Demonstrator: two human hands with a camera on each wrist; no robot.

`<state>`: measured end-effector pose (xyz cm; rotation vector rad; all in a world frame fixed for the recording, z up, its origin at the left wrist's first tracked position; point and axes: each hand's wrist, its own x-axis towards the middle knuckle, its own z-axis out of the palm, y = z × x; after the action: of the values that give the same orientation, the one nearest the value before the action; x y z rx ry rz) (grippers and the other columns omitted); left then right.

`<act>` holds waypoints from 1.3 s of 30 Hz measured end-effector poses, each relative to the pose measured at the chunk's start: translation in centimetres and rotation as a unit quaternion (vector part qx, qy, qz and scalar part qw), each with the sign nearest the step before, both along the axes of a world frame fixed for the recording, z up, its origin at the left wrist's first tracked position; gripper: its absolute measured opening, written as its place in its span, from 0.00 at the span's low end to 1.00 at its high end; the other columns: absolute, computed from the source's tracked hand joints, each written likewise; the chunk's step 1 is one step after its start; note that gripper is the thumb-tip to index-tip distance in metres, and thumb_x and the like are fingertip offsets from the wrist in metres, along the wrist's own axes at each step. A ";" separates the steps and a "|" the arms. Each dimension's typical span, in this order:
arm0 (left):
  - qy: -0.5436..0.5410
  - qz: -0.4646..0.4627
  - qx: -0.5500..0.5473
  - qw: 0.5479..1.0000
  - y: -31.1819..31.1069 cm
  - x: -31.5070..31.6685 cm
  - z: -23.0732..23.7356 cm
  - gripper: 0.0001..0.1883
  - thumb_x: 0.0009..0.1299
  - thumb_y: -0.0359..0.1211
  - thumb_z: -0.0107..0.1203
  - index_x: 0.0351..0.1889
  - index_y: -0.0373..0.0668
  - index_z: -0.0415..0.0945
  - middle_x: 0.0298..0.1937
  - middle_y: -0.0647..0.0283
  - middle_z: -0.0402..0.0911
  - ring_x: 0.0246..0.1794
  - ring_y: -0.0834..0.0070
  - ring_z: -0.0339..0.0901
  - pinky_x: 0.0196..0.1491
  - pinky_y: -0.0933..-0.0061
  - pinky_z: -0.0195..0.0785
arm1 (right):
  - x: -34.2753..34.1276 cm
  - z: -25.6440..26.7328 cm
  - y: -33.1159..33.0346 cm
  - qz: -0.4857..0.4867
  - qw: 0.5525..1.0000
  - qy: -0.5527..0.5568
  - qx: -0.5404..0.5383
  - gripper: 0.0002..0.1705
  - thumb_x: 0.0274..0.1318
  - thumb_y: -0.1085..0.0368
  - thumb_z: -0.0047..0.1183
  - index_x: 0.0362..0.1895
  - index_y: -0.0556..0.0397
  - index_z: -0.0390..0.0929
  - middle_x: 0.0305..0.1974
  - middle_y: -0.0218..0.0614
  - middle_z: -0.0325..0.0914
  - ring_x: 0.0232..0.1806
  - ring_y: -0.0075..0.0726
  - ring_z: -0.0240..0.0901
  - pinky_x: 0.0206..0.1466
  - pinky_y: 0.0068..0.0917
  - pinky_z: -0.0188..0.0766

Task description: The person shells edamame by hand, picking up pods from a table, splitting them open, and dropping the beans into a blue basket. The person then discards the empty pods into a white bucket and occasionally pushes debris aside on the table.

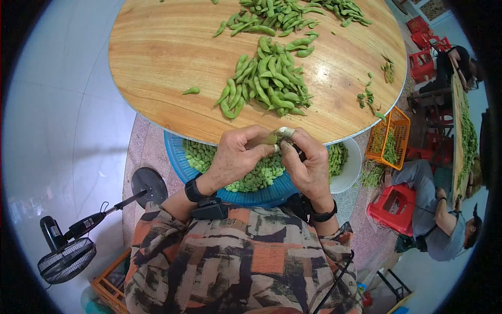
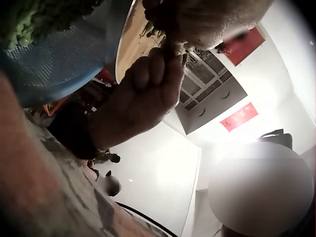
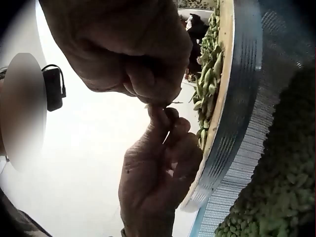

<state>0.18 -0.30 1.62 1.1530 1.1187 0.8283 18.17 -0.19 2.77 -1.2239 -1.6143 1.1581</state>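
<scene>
My left hand [image 1: 234, 155] and right hand [image 1: 307, 161] meet fingertip to fingertip at the near edge of the round table, over a blue mesh basket [image 1: 173, 152]. Between the left thumb and forefinger shows a bit of a green soybean pod [image 1: 270, 139], which the left hand pinches. The right fingers curl in against the pod's other end and pinch there, with pale wraps on the fingers. Shelled green beans [image 1: 256, 178] fill the basket below. A heap of whole soybean pods [image 1: 272, 78] lies on the table just beyond the hands.
More pods [image 1: 277, 14] lie at the back of the wooden table [image 1: 157, 63]. At right stand a white bucket [image 1: 351, 175] holding pods, an orange crate [image 1: 401, 133] and a red stool [image 1: 392, 209]. A fan [image 1: 68, 259] stands at left. Two people sit at another table.
</scene>
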 end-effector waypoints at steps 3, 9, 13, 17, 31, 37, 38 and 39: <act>0.087 0.019 0.156 0.984 0.0 0.1 -0.1 0.06 0.68 0.23 0.59 0.43 0.36 0.79 0.34 0.67 0.79 0.34 0.87 0.74 0.36 0.83 0.68 | -0.3 0.0 0.0 -0.013 1.000 0.019 0.002 0.11 0.58 0.76 0.52 0.45 0.60 0.79 0.28 0.38 0.72 0.25 0.28 0.70 0.28 0.24 0.65; -0.030 -0.069 -0.024 0.997 1.4 -2.0 -0.1 0.11 0.77 0.33 0.50 0.42 0.35 0.79 0.31 0.67 0.80 0.25 0.87 0.73 0.28 0.84 0.64 | 0.1 0.2 0.3 -0.003 0.988 0.090 -0.125 0.11 0.60 0.74 0.52 0.46 0.61 0.79 0.29 0.34 0.74 0.28 0.23 0.70 0.29 0.23 0.66; -0.084 -0.118 -0.099 0.984 1.5 -2.4 -0.2 0.14 0.80 0.36 0.45 0.41 0.35 0.78 0.28 0.68 0.78 0.22 0.86 0.72 0.24 0.83 0.61 | 0.7 -1.0 0.6 0.033 0.952 0.162 -0.259 0.11 0.62 0.73 0.52 0.48 0.62 0.79 0.33 0.33 0.76 0.30 0.22 0.72 0.31 0.21 0.68; 0.040 -0.158 -0.030 0.986 1.4 -2.0 0.2 0.13 0.80 0.35 0.44 0.43 0.35 0.77 0.25 0.70 0.76 0.20 0.86 0.72 0.22 0.83 0.61 | -0.1 -0.7 0.7 0.017 0.996 0.065 -0.061 0.13 0.61 0.75 0.54 0.49 0.63 0.78 0.37 0.34 0.76 0.32 0.23 0.76 0.34 0.20 0.72; -0.136 -0.137 -0.202 0.960 1.1 -1.7 -1.5 0.12 0.77 0.35 0.52 0.44 0.33 0.77 0.32 0.62 0.82 0.19 0.84 0.76 0.17 0.87 0.62 | -1.2 -1.3 0.1 -0.019 0.985 0.124 -0.121 0.12 0.63 0.75 0.53 0.51 0.61 0.78 0.28 0.27 0.75 0.27 0.19 0.73 0.28 0.18 0.69; -0.209 -0.136 -0.194 0.949 0.9 -2.0 -1.9 0.14 0.78 0.35 0.50 0.45 0.31 0.75 0.37 0.57 0.83 0.20 0.83 0.77 0.17 0.88 0.64 | -0.2 -2.1 1.2 -0.011 0.926 0.255 -0.277 0.14 0.64 0.70 0.56 0.53 0.57 0.79 0.25 0.20 0.70 0.20 0.13 0.61 0.20 0.14 0.55; -0.225 -0.142 -0.194 0.944 0.8 -2.0 -2.0 0.14 0.78 0.35 0.48 0.46 0.30 0.75 0.38 0.56 0.83 0.21 0.82 0.77 0.17 0.87 0.66 | -0.1 -2.3 1.2 -0.011 0.920 0.269 -0.285 0.15 0.63 0.69 0.57 0.53 0.57 0.79 0.25 0.20 0.70 0.19 0.13 0.60 0.20 0.15 0.55; -0.225 -0.143 -0.194 0.944 0.8 -2.1 -2.1 0.14 0.78 0.35 0.48 0.46 0.30 0.75 0.38 0.56 0.83 0.21 0.82 0.77 0.17 0.87 0.66 | 0.0 -2.3 1.2 -0.011 0.913 0.282 -0.293 0.15 0.63 0.68 0.58 0.54 0.56 0.79 0.24 0.21 0.71 0.19 0.13 0.60 0.20 0.15 0.55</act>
<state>-1.93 0.51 -0.50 0.7216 0.6720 0.5701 18.17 0.97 0.44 -1.0972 -0.8357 1.8569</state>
